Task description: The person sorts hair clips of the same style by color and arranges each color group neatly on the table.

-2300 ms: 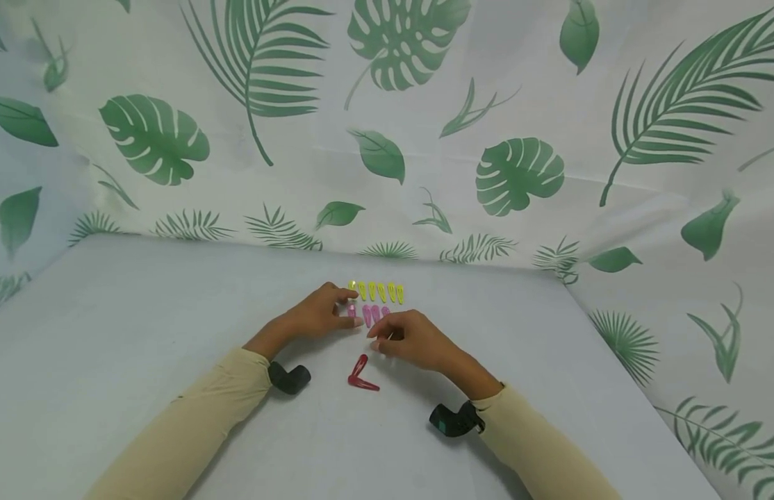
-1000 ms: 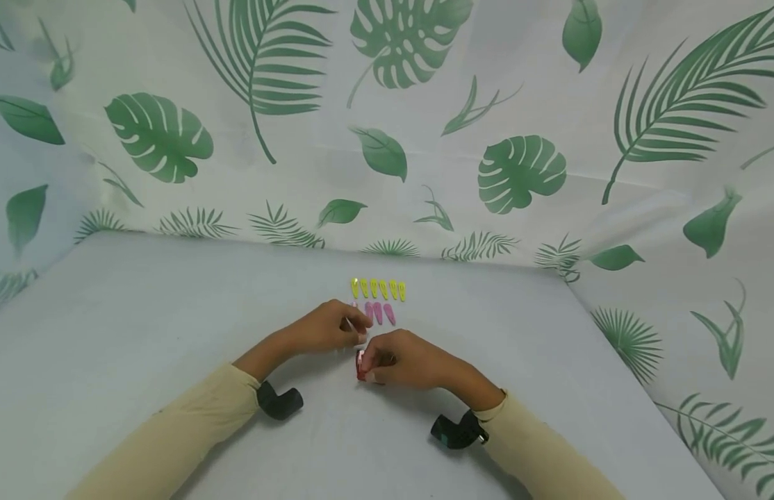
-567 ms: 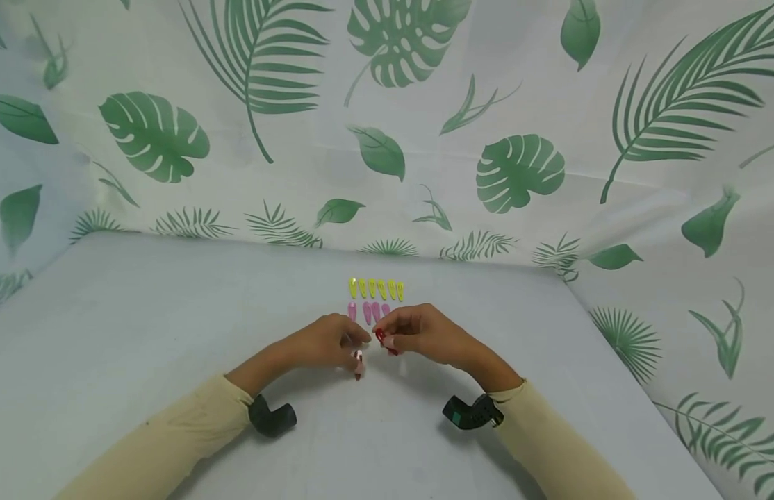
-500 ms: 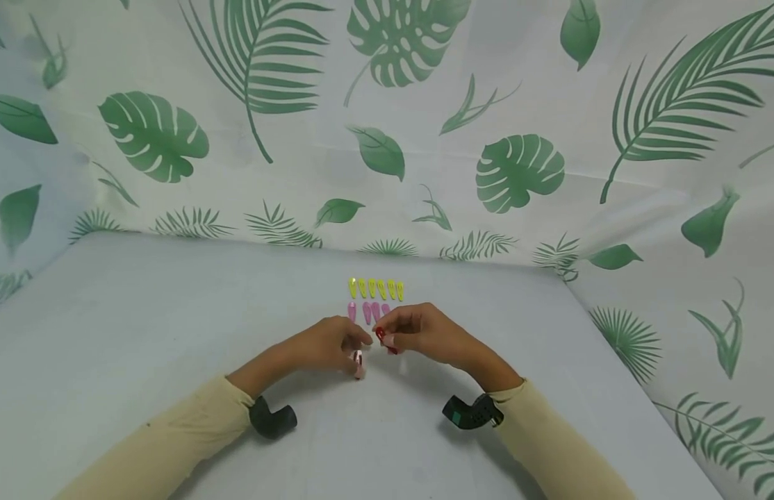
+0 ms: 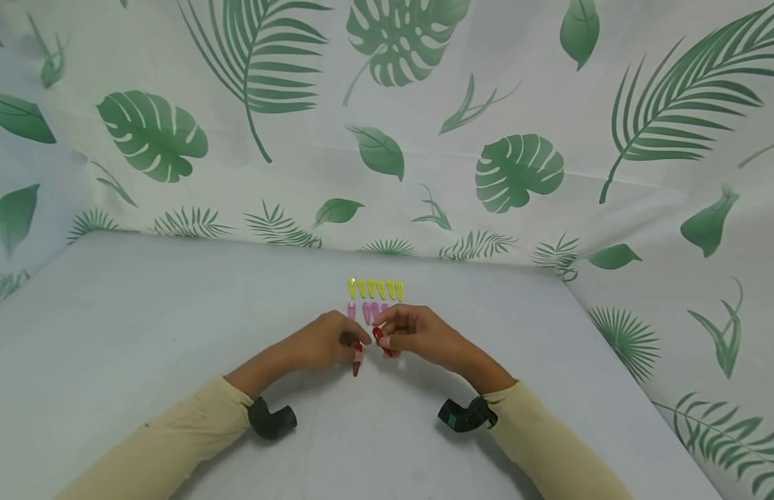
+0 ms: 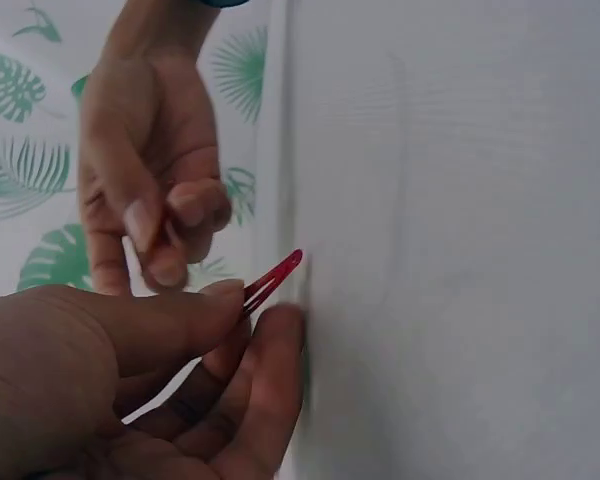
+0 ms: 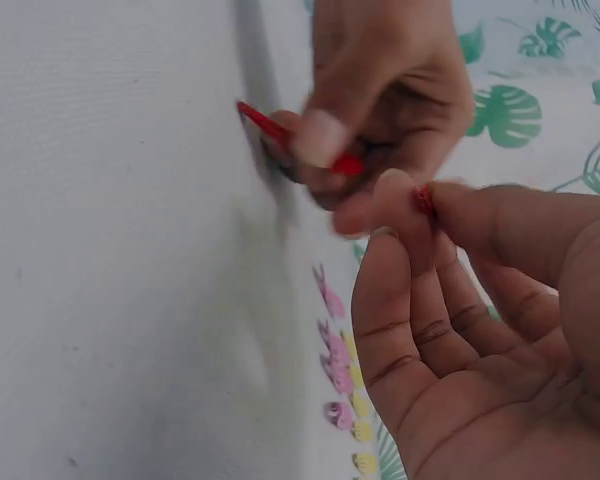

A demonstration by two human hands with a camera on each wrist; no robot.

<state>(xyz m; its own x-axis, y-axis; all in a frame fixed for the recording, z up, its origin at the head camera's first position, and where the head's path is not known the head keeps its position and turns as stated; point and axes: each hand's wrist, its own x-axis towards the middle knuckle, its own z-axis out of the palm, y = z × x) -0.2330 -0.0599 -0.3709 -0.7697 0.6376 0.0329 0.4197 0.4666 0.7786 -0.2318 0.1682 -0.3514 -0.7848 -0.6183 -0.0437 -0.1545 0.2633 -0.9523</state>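
Observation:
Between the thumb and fingers of my left hand [image 5: 324,342] is a red snap hair clip [image 5: 356,366], its narrow end pointing down toward me in the head view. The left wrist view shows this hair clip [image 6: 273,280] with its slot visible. My right hand [image 5: 427,337] pinches a second red hair clip [image 5: 379,336]; in the right wrist view, fingertips cover most of that clip [image 7: 425,200]. The hands are close together, just in front of a row of pink hair clips [image 5: 366,312], which the right hand partly hides.
Behind the pink row lies a row of several yellow hair clips [image 5: 371,287]. Everything is on a white-covered table [image 5: 174,298]. A leaf-print cloth [image 5: 424,208] hangs at the table's far edge and along the sides.
Two red hair clips lay on the table in a V while my hands were at the pink row. Both have been picked up, one in each hand, and the left one has turned slightly.

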